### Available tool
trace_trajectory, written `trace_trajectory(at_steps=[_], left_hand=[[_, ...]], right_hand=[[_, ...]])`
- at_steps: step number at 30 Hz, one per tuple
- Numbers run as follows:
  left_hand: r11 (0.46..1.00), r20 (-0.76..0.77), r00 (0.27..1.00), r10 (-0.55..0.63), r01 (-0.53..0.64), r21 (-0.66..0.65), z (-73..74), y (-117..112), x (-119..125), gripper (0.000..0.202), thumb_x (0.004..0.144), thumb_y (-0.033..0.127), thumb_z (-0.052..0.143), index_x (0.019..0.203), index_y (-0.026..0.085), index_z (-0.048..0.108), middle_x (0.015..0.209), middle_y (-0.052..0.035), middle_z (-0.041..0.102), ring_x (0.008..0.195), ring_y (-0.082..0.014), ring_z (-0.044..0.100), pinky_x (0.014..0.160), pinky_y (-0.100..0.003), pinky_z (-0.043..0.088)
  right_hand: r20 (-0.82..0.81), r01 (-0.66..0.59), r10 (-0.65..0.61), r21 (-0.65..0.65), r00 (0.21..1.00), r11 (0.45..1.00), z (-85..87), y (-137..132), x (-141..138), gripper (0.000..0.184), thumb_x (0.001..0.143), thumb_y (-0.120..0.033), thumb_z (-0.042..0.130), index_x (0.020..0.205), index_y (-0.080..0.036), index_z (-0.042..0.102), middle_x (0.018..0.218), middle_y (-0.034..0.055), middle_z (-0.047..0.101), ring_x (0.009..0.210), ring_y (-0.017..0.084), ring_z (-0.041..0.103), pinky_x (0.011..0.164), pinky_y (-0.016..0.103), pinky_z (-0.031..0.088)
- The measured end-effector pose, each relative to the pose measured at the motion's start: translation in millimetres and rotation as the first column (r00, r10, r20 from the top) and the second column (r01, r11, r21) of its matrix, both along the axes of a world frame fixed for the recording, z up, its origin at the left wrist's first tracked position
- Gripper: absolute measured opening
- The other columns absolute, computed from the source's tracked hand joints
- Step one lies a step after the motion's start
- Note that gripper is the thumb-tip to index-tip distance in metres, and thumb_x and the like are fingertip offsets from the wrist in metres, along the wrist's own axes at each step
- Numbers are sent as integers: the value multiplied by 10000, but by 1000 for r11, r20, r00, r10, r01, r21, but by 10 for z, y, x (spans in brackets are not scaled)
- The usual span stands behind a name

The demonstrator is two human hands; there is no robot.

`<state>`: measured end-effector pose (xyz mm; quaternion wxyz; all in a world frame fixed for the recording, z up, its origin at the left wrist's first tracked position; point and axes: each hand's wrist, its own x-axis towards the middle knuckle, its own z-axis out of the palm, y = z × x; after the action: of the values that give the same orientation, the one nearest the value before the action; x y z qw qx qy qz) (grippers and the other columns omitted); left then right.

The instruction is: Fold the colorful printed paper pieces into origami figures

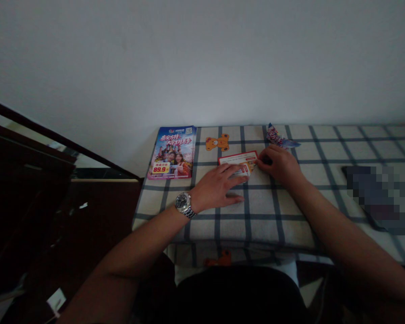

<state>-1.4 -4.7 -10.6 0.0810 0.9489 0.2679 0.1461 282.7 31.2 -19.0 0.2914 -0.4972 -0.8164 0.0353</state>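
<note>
A partly folded printed flyer (238, 158) with a red border lies on the checked tablecloth, its right end tapering to a point. My left hand (219, 186), with a metal watch (185, 204) on the wrist, rests flat over the flyer's near left part, fingers spread. At the flyer's right corner, my right hand (278, 164) pinches the paper's edge between curled fingers. Just beyond that hand sits a folded paper piece (279, 136) in blue and pink print. The flyer's lower left portion is hidden under my left hand.
A stack of blue and pink flyers (173, 153) lies at the table's left end. A bear figure (218, 142) is printed on the tablecloth (202, 225). A dark, pixelated flat object (374, 198) lies at the right. The wall (202, 63) borders the table's far edge.
</note>
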Motion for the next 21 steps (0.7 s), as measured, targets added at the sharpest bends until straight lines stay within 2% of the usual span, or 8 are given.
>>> trace_trajectory(at_steps=[7, 12, 17, 21], left_hand=[[1000, 2, 1000, -2, 2, -5, 7, 7, 5, 613, 986, 593, 652, 1492, 256, 567, 1602, -118, 470, 1465, -322, 440, 1227, -511, 429], [1000, 15, 1000, -2, 2, 11, 5, 9, 6, 614, 985, 596, 652, 1488, 253, 568, 1597, -119, 473, 1464, -319, 441, 1237, -507, 417], [1000, 4, 1000, 3, -3, 16, -1, 3, 3, 626, 982, 609, 649, 1491, 254, 564, 1597, -114, 471, 1462, -319, 441, 1236, -501, 418], [1000, 6, 1000, 3, -3, 14, -7, 1, 5, 626, 980, 607, 654, 1491, 258, 561, 1592, -112, 474, 1464, -319, 439, 1238, -505, 412]], right_hand=[[-64, 68, -68, -9, 996, 998, -15, 107, 56, 160, 914, -292, 683, 778, -223, 638, 795, 54, 638, 647, 198, 583, 596, 352, 472], [-90, 87, -87, -7, 992, 996, 5, 73, 69, 151, 907, -291, 695, 782, -223, 645, 788, 51, 640, 653, 206, 605, 605, 360, 489], [-123, -11, 4, -63, 992, 998, -2, -8, 67, 127, 939, -328, 693, 874, -221, 672, 872, 58, 649, 727, 211, 651, 662, 357, 538], [-65, -71, 66, -73, 996, 995, -5, -59, 5, 111, 947, -313, 690, 887, -223, 666, 862, 57, 644, 765, 225, 647, 672, 356, 519]])
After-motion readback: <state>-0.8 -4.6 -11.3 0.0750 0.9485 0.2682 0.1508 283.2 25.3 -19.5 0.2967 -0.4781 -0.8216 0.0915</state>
